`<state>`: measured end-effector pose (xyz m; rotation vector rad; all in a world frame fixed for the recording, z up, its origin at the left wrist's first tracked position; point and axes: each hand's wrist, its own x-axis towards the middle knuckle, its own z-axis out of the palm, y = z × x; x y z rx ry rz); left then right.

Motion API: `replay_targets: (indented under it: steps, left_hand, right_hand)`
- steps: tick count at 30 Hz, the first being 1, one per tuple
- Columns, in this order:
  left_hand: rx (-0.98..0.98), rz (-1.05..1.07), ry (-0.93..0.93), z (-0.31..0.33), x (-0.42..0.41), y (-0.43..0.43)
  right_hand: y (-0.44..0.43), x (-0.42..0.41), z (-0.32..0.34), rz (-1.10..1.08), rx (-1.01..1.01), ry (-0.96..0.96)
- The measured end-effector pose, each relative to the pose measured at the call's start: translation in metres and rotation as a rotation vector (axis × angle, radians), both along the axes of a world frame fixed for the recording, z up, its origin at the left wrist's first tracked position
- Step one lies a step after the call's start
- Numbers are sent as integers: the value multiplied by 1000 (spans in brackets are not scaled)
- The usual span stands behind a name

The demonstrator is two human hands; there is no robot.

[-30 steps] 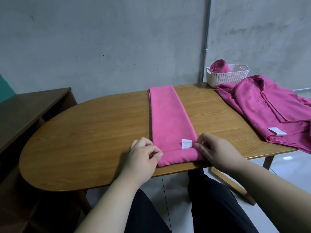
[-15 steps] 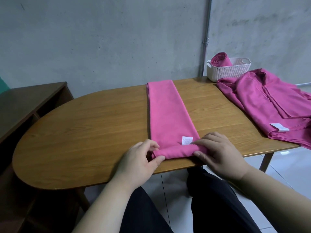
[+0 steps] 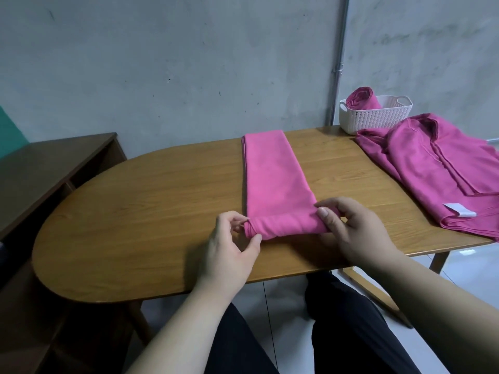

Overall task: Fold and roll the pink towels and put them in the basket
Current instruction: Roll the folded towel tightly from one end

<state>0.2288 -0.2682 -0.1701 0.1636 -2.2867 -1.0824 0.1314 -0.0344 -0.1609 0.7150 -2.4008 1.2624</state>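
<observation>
**Both hands on the towel's rolled end**

The wooden table (image 3: pixel 135 211) carries everything. Beyond the right hand (image 3: pixel 353 228), a heap of pink towels (image 3: pixel 432 171) is cut off by the frame edge. The folded towel (image 3: pixel 270 171) stretches away from both hands, its near end rolled. The left hand (image 3: pixel 229 247) pinches the roll's left end and the right grips the other. Farther off, the basket (image 3: pixel 378 117) half hides a rolled towel (image 3: pixel 361 97).

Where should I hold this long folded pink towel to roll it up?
Hold the started roll at its near end, one hand at each side end, as the left hand and right hand do now. The flat strip runs straight away, so pushing both ends evenly should keep it straight.
</observation>
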Motion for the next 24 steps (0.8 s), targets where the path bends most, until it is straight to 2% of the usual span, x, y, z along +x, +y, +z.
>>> replay_targets:
  steps: [4,8,13,18,24]
  left_hand:
    - [-72,38,74,1,-7,-1]
    - [-74,109,64,2,-18,6]
    - [41,169,31,9,-31,19]
    - [44,193,7,4,-37,22]
    - [220,121,-112,16,-41,31]
  right_hand:
    - [-15,-2,17,9,-141,-53]
    - [-22,-8,24,-8,-235,-81]
    - [-22,-10,31,9,-223,-111]
    - [-15,-12,28,-22,-303,-166]
    - [-15,-16,33,-38,-337,-179]
